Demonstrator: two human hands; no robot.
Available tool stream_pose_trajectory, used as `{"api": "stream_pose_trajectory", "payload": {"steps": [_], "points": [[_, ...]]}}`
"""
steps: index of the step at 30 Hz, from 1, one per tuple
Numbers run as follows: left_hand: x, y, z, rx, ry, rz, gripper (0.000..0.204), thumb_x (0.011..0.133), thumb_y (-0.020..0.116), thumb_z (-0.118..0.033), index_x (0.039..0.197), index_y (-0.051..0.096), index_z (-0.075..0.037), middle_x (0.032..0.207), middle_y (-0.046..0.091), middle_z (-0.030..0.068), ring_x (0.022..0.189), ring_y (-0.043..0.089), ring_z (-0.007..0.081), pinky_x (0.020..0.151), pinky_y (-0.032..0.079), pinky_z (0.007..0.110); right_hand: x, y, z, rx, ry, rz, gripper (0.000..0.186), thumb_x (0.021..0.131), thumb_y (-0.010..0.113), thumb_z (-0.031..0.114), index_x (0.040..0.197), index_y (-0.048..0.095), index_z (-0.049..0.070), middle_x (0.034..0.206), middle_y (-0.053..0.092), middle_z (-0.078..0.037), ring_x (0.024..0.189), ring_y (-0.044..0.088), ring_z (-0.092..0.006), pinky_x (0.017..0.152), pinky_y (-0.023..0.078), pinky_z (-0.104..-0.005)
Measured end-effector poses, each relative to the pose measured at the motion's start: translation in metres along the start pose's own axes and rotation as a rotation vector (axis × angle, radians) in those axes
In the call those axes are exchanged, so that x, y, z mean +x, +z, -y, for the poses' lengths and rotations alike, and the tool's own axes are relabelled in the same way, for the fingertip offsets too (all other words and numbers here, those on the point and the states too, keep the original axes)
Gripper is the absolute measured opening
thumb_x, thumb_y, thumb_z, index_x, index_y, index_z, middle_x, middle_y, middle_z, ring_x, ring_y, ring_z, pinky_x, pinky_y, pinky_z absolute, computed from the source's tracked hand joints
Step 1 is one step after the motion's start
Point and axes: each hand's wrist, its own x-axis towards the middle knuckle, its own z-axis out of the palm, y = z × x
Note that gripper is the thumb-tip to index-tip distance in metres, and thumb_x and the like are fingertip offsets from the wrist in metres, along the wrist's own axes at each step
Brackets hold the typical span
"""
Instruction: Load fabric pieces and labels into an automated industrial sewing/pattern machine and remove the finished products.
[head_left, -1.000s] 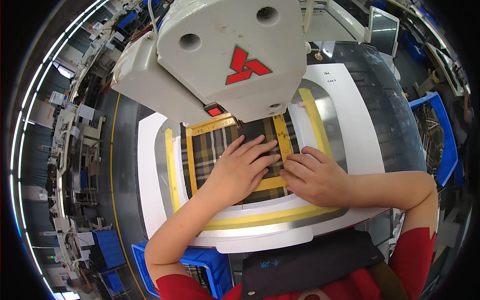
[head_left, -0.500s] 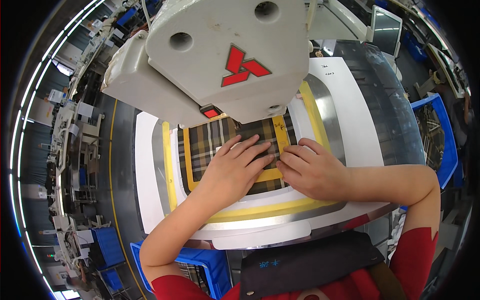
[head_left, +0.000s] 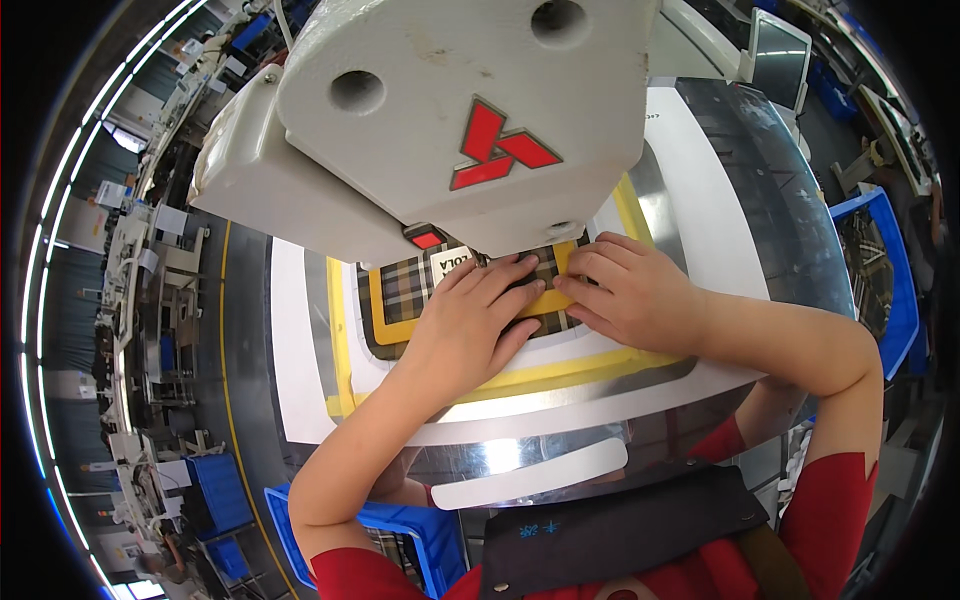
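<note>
- Plaid fabric piece (head_left: 405, 288) lies flat inside the yellow clamp frame (head_left: 345, 330) on the white machine table (head_left: 290, 350), directly under the white sewing machine head (head_left: 450, 120).
- Left hand (head_left: 470, 325): open, fingers together, pressing flat on the fabric and the frame's near bar; it grips nothing.
- Right hand (head_left: 630, 295): fingers extended, tips pressing on the frame's right portion, touching the left fingertips; nothing is clamped.
- White label (head_left: 455, 262) sits on the fabric just far of the left fingertips.
- Hazard: fingertips lie close beneath the head; a machine start could likely strike them.
- Hazard: uneven pressure may shift the fabric or label out of alignment.
- Blue crate (head_left: 400, 530) stands near, below the table.
</note>
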Motion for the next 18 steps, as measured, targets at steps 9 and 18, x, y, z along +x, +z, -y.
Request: {"api": "stream_pose_trajectory", "payload": {"steps": [9,18], "points": [[0.007,0.001,0.015,0.045,-0.069,0.002,0.038,0.087,0.063,-0.030,0.116,0.063,-0.005,0.105,0.061,0.0171,0.095,0.057,0.0320,0.091,0.043,0.043,0.006,0.007,-0.018,-0.012,0.004,-0.056,0.018,0.081,0.066,0.014,0.093,0.063,0.001,0.097,0.061,-0.012,0.090,0.062,-0.0280,0.081,0.051,-0.0361],[-0.003,0.001,0.020,0.015,-0.107,-0.032,0.043,0.086,0.064,-0.031,0.117,0.063,-0.001,0.099,0.060,0.0222,0.098,0.055,0.0356,0.091,0.042,0.043,0.010,0.010,-0.015,-0.041,0.009,-0.093,0.015,0.084,0.064,0.015,0.093,0.063,0.003,0.100,0.062,-0.011,0.092,0.063,-0.0264,0.081,0.052,-0.0353]]}}
